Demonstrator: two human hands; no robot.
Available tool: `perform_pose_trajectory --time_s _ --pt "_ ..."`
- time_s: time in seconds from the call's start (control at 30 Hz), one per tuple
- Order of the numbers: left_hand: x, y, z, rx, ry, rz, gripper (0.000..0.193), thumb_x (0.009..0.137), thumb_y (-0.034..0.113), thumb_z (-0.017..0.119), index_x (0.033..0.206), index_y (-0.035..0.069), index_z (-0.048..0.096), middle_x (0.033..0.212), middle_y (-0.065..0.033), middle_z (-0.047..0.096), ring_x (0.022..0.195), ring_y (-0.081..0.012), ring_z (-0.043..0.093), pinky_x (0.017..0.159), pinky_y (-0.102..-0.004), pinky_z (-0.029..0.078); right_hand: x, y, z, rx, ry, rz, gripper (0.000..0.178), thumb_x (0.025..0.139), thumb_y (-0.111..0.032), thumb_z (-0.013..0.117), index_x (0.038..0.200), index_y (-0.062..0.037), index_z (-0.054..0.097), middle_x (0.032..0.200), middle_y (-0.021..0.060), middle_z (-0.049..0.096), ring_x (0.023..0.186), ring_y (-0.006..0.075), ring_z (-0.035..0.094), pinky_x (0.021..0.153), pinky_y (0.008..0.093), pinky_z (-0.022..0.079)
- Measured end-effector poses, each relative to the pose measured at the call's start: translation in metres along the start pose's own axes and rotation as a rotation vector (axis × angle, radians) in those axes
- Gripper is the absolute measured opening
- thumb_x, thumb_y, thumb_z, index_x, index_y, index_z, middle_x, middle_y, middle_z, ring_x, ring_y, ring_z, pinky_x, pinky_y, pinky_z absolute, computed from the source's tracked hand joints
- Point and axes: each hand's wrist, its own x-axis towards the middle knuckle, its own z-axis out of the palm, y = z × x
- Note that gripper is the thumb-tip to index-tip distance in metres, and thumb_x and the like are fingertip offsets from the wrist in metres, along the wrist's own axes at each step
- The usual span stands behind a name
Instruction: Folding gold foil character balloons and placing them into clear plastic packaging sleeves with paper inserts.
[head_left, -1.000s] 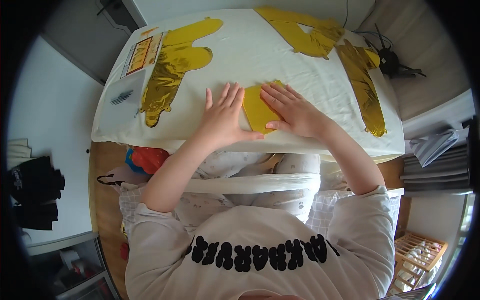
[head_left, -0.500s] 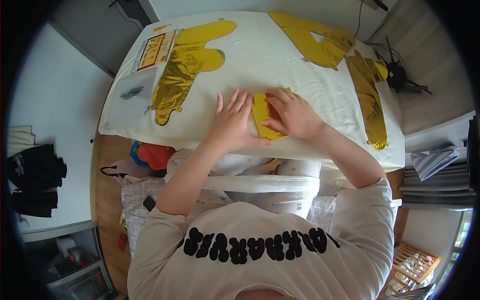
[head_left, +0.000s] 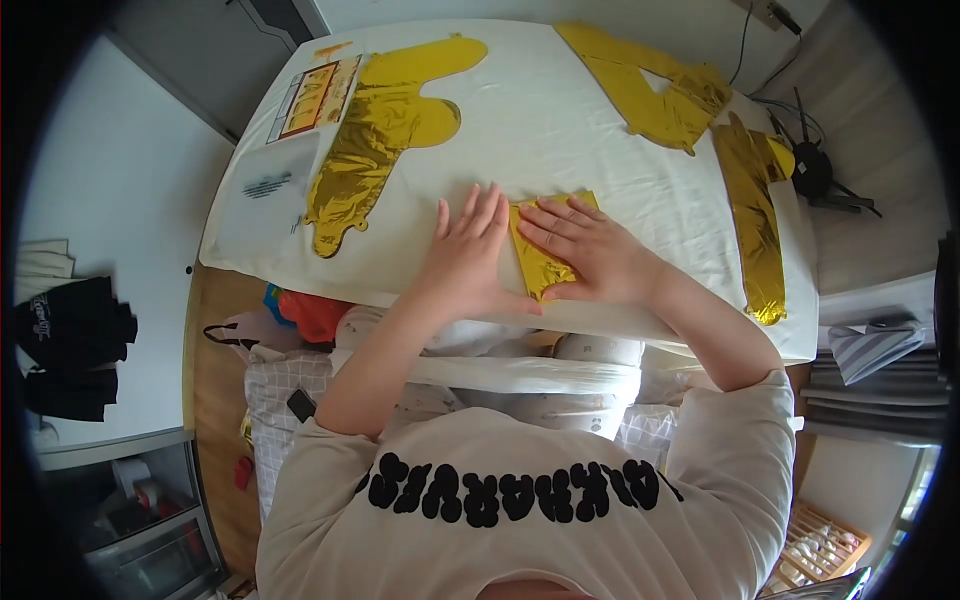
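A folded rectangular packet of gold foil [head_left: 533, 262] lies near the front edge of the cloth-covered table [head_left: 520, 140]. My right hand [head_left: 600, 250] rests flat over its right part, fingers stretched out and pointing left across the foil. Beside the packet's left edge, my left hand [head_left: 462, 258] lies on the white cloth with fingers pointing away and the thumb toward the packet's near corner. Whether that thumb touches the foil I cannot tell. Part of the packet is hidden under the right hand.
Flat gold foil balloons lie around: one at the left [head_left: 385, 125], one at the far right [head_left: 650, 95], one along the right edge [head_left: 755, 215]. A printed sheet [head_left: 312, 100] and clear plastic bag [head_left: 262, 205] are at the left. A black router [head_left: 812, 170] stands at the right.
The fingers of my right hand, bent over the foil before, now lie flat and spread on it. My left hand stays beside the packet. The whole view has shifted slightly.
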Motion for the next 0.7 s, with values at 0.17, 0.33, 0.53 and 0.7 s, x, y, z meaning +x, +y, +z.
perform_pose_trajectory --time_s 0.17,0.33,0.53,0.7 --pt "-0.021 -0.002 -0.003 -0.019 0.170 0.143 0.110 0.073 0.057 0.086 0.157 0.004 0.040 0.163 -0.0141 0.040 0.155 -0.0310 0.031 0.125 -0.0619 0.012 0.000 0.004 0.007 -0.015 0.068 -0.027 0.099 0.090 -0.068 0.063 0.163 -0.0114 0.029 0.169 0.0105 0.029 0.158 0.0298 0.023 0.129 0.0500 0.014" --pt "-0.028 -0.016 -0.002 -0.009 0.069 0.595 0.053 0.088 0.035 0.078 0.133 0.009 0.068 0.142 -0.0069 0.062 0.138 -0.0219 0.055 0.119 -0.0515 0.038 -0.001 0.003 0.006 -0.001 0.080 -0.013 0.101 0.086 -0.065 0.068 0.163 -0.0109 0.031 0.169 0.0095 0.030 0.157 0.0285 0.024 0.129 0.0497 0.016" --pt "-0.020 -0.028 -0.002 -0.016 0.016 0.690 0.054 0.087 0.034 0.079 0.134 0.009 0.066 0.142 -0.0085 0.061 0.137 -0.0228 0.055 0.117 -0.0440 0.043 -0.001 0.005 0.008 -0.035 0.092 -0.019 0.104 0.084 -0.069 0.067 0.162 -0.0107 0.031 0.168 0.0092 0.031 0.157 0.0274 0.026 0.129 0.0485 0.016" --pt "-0.018 -0.029 -0.005 0.116 0.047 0.758 0.058 0.085 0.043 0.078 0.133 0.014 0.065 0.142 -0.0057 0.060 0.140 -0.0236 0.051 0.120 -0.0444 0.040 -0.001 0.004 0.007 -0.057 0.103 -0.028 0.106 0.084 -0.074 0.065 0.162 -0.0104 0.032 0.168 0.0088 0.032 0.157 0.0267 0.026 0.130 0.0477 0.016"
